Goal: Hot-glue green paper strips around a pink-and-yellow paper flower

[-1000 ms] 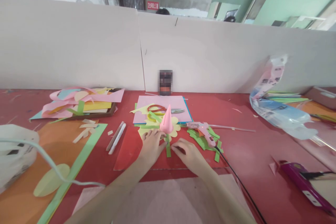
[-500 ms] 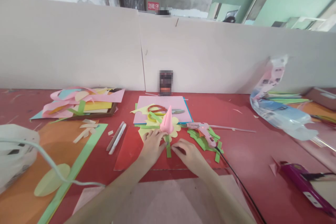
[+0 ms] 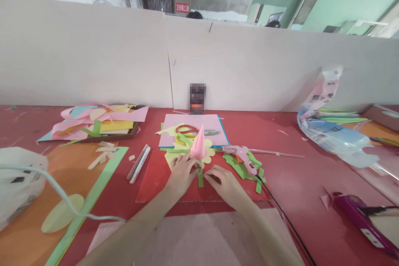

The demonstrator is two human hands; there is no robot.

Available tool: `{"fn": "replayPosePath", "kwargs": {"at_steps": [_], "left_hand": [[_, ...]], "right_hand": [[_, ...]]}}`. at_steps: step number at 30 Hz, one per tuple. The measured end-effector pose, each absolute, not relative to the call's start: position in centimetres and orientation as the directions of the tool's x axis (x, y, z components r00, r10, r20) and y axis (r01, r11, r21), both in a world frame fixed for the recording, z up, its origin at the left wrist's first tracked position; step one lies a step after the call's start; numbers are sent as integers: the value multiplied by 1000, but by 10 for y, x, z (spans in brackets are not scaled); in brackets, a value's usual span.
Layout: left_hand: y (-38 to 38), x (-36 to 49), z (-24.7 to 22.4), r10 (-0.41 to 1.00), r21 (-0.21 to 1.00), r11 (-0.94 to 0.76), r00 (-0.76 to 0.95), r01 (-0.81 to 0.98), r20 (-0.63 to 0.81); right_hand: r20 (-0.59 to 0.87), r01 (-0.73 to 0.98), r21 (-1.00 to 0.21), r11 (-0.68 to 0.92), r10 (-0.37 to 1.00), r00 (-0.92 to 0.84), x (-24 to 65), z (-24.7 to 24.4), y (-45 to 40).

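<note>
Nothing has visibly moved: left hand [image 3: 180, 172] half-curled against cone [image 3: 198, 146] at one o'clock; right hand [image 3: 225, 181] nearly pinched; holds unclear; light pressure suits.

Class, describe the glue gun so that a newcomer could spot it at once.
On the red table, find the red board in the middle. Toward its far right corner, a pink glue gun lies against green paper scraps. Unlike the pink cone to its left, it trails a black cord.

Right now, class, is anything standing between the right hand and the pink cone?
Nothing visible blocks the right hand from the pink cone. The green strip shows just left of its fingertips, and the glue gun lies off to the right.
</note>
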State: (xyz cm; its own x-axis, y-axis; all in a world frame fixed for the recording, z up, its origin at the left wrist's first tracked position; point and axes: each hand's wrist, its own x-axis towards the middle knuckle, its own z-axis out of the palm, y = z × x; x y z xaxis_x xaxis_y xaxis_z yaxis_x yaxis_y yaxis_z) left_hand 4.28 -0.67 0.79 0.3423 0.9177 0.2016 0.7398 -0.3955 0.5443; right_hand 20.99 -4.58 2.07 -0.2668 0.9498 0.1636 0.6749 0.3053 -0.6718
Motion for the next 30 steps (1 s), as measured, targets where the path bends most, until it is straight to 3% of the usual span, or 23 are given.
{"fn": "replayPosePath", "kwargs": {"at_steps": [9,12,16,19,24,30], "left_hand": [[-8,41,7,923,481,-379,281,791,265],[-8,41,5,926,448,-359,254,819,279],[-10,41,5,926,435,-350,234,830,298],[-11,40,9,919,449,-360,229,818,320],[0,38,36,894,481,-358,143,800,426],[24,45,78,842,615,-437,56,656,537]], "right_hand": [[234,676,-659,330,944,-232,214,16,-43],[344,728,-635,257,939,-31,231,14,-36],[432,782,-623,19,841,324,266,16,-31],[443,797,-590,-132,771,456,287,14,-30],[342,819,-501,-279,806,484,296,2,-26],[317,860,-429,-277,845,430,295,-6,-23]]}}
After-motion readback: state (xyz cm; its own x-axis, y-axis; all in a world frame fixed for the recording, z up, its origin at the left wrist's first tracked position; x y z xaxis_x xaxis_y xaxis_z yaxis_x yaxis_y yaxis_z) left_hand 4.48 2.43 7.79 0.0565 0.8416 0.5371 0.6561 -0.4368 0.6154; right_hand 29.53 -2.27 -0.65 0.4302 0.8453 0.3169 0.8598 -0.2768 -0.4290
